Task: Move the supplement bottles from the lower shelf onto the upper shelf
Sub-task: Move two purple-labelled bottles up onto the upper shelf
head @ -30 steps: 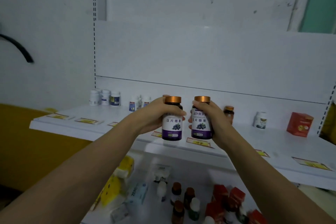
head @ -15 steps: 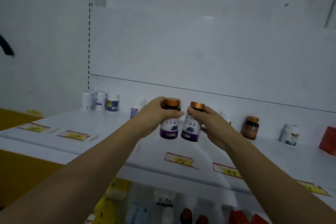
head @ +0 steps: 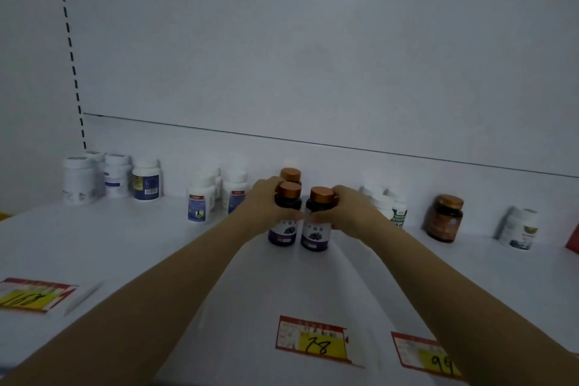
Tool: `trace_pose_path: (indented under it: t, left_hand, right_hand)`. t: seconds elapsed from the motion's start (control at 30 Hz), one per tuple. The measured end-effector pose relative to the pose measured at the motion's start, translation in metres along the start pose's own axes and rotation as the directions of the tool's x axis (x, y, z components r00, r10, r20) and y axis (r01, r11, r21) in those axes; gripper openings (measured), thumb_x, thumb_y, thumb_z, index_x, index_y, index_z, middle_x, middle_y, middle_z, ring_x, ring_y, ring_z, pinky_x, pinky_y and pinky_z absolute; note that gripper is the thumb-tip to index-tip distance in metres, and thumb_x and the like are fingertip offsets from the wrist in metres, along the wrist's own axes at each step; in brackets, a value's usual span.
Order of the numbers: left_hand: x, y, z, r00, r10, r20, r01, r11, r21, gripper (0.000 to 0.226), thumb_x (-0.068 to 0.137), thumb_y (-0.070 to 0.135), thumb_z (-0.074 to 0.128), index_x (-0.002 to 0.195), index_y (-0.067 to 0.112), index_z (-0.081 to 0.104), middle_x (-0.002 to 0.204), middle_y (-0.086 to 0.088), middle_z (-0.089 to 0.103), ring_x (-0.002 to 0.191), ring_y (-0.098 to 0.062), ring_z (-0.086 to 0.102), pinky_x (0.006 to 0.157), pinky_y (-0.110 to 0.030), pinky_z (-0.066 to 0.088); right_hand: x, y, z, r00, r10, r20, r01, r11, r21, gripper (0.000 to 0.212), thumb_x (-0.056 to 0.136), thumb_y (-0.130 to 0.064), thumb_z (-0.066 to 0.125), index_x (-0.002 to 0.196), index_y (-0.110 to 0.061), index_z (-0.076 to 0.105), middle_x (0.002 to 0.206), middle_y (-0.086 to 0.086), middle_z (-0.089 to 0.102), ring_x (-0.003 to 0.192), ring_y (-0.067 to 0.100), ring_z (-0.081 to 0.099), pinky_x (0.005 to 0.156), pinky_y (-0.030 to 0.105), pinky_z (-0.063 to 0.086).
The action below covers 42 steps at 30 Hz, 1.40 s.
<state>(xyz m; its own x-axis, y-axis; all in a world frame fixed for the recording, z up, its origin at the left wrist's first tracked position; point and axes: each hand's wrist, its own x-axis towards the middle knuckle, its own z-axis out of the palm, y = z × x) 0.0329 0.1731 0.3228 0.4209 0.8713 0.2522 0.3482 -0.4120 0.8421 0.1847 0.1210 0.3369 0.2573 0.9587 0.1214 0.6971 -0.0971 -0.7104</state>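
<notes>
L btl [head: 283, 232] & R btl [head: 316, 235], copper caps, upright side by side on upper shelf [head: 141, 244], near back wall [head: 313, 72]. Our L hand [head: 264, 207] grips L btl, R hand [head: 354, 213] grips R btl, fingers curled round each. 3rd btl [head: 290, 174] just behind. We see white btls [head: 145, 182] left, amber jar [head: 445, 218] right, price tags [head: 313, 340] at front.

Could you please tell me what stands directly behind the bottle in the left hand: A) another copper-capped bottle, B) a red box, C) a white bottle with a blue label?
A: a third copper cap shows just behind the bottle that the left hand grips.
</notes>
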Motion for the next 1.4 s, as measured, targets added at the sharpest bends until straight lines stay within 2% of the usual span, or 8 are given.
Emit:
trace_pose_path:
  t: [0.07, 0.13, 0.3, 0.5, 0.77, 0.97, 1.17, 1.4]
  left_hand:
    - [0.011, -0.007, -0.002, 0.999, 0.042, 0.017, -0.043, 0.996, 0.075, 0.060, 0.057, 0.036, 0.081, 0.111, 0.020, 0.059, 0.110, -0.007, 0.064, 0.104, -0.022, 0.062, 0.093, -0.045, 0.052]
    - [0.015, -0.009, -0.005, 0.995, 0.051, 0.081, -0.055, 0.997, 0.051, 0.063, 0.066, 0.030, 0.078, 0.124, 0.027, 0.052, 0.120, -0.004, 0.059, 0.111, -0.018, 0.058, 0.098, -0.038, 0.049]
    - [0.024, -0.014, -0.007, 0.986, 0.045, 0.161, -0.037, 0.998, -0.049, 0.069, 0.083, 0.006, 0.068, 0.141, 0.023, 0.035, 0.125, -0.002, 0.058, 0.111, -0.015, 0.054, 0.094, -0.028, 0.045]
    - [0.040, -0.017, 0.000, 0.994, 0.036, 0.106, -0.042, 0.997, 0.058, 0.062, 0.082, 0.011, 0.069, 0.136, 0.019, 0.041, 0.122, -0.007, 0.060, 0.114, -0.021, 0.056, 0.089, -0.026, 0.043]
    - [0.050, -0.028, 0.005, 0.989, 0.012, 0.150, -0.046, 0.974, 0.223, 0.043, 0.086, 0.026, 0.065, 0.124, 0.012, 0.050, 0.120, -0.009, 0.062, 0.113, -0.024, 0.058, 0.097, -0.036, 0.048]
    - [0.054, -0.028, 0.007, 0.990, -0.009, 0.140, -0.028, 0.964, 0.264, 0.039, 0.086, 0.023, 0.064, 0.120, 0.009, 0.050, 0.113, -0.011, 0.062, 0.107, -0.025, 0.060, 0.089, -0.033, 0.049]
    - [0.053, -0.027, 0.008, 0.996, 0.001, 0.089, -0.031, 0.944, 0.329, 0.067, 0.076, 0.028, 0.075, 0.130, 0.005, 0.041, 0.127, -0.013, 0.049, 0.113, -0.025, 0.054, 0.095, -0.035, 0.049]
    - [0.035, -0.014, 0.006, 0.991, -0.129, 0.047, 0.109, 0.949, 0.296, 0.077, 0.073, 0.027, 0.079, 0.132, 0.003, 0.036, 0.132, -0.014, 0.046, 0.119, -0.027, 0.052, 0.097, -0.035, 0.047]
  right_hand:
    - [0.011, -0.003, 0.002, 1.000, -0.012, -0.026, 0.011, 0.998, -0.065, 0.030, 0.072, -0.027, 0.077, 0.090, -0.013, 0.057, 0.077, 0.001, 0.060, 0.073, 0.016, 0.058, 0.060, 0.025, 0.047]
    - [0.019, -0.005, 0.004, 0.999, -0.004, -0.051, 0.000, 0.996, -0.084, 0.027, 0.074, -0.026, 0.075, 0.087, -0.013, 0.056, 0.072, 0.000, 0.057, 0.064, 0.013, 0.053, 0.053, 0.023, 0.040]
    - [0.036, -0.002, 0.013, 0.992, 0.065, -0.104, -0.068, 0.997, -0.027, 0.045, 0.074, -0.021, 0.077, 0.111, -0.012, 0.053, 0.107, 0.010, 0.062, 0.101, 0.025, 0.060, 0.089, 0.043, 0.054]
    - [0.056, -0.005, 0.018, 0.982, 0.083, -0.168, -0.106, 0.985, -0.134, 0.042, 0.077, -0.022, 0.073, 0.111, -0.004, 0.056, 0.101, 0.012, 0.064, 0.086, 0.024, 0.060, 0.077, 0.037, 0.056]
    - [0.066, -0.005, 0.025, 0.965, 0.080, -0.249, -0.111, 0.988, -0.112, 0.049, 0.080, -0.015, 0.071, 0.119, -0.001, 0.044, 0.113, 0.017, 0.059, 0.087, 0.021, 0.051, 0.052, 0.021, 0.035]
    - [0.066, -0.004, 0.026, 0.965, 0.087, -0.249, -0.120, 0.985, -0.122, 0.052, 0.079, -0.017, 0.073, 0.121, -0.002, 0.045, 0.116, 0.016, 0.059, 0.103, 0.027, 0.058, 0.070, 0.028, 0.039]
    - [0.063, -0.002, 0.026, 0.971, 0.109, -0.215, -0.145, 0.976, -0.163, 0.054, 0.078, -0.019, 0.075, 0.120, -0.002, 0.046, 0.117, 0.016, 0.059, 0.098, 0.025, 0.057, 0.059, 0.022, 0.039]
    - [0.035, -0.003, 0.023, 0.984, 0.109, -0.142, -0.151, 0.932, -0.331, 0.052, 0.086, -0.028, 0.067, 0.125, -0.001, 0.045, 0.124, 0.016, 0.058, 0.111, 0.027, 0.057, 0.069, 0.022, 0.040]
